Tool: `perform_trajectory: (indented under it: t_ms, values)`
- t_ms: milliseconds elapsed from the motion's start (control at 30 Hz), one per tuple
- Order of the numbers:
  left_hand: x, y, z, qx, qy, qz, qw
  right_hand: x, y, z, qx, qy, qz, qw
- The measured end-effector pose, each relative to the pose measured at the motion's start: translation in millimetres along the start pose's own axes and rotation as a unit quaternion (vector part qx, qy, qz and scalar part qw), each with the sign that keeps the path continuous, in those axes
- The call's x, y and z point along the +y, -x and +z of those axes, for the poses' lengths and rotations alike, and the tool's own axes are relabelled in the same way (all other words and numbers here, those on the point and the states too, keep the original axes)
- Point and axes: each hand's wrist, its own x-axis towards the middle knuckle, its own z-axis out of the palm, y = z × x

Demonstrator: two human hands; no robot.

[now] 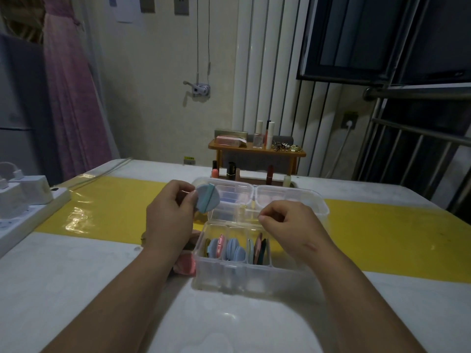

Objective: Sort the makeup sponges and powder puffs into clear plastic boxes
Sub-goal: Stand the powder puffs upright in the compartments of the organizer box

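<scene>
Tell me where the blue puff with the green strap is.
In the head view, left of centre: the left hand pinches the blue puff at the left end of the far clear box.

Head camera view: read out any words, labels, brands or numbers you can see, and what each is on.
No text is legible.
Paper sheets on the wall: print too blurred.
Yellow sticker low on the wall: too small.
Black lipstick tube: gold marking, too small.

One head-worn wide-angle camera looks forward and down, close over the table (76, 276), toward the wall (158, 85).
</scene>
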Motion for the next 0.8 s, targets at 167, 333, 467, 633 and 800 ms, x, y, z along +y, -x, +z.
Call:
perform_trajectory:
  t_ms: [167,333,467,633,800]
  values:
    - [3,3,3,-0.047,0.068,-0.025,0.996,-2,1,0,-0.005,-0.041,-0.018,0.999]
    - [11,7,7,-0.098,0.047,-0.002,0.994,-7,2,0,-0.021,-0.075,-0.044,0.996]
    - [13,10,7,-0.126,0.061,0.002,0.990,-9,3,2,-0.044,-0.095,-0.053,0.993]
    - [14,12,9,-0.163,0.064,0.013,0.984,-7,2,1,-0.021,-0.086,-0.057,0.994]
    - [10,12,7,-0.181,0.042,0.047,0.982,-2,0,-5,0.053,-0.126,-0.053,0.989]
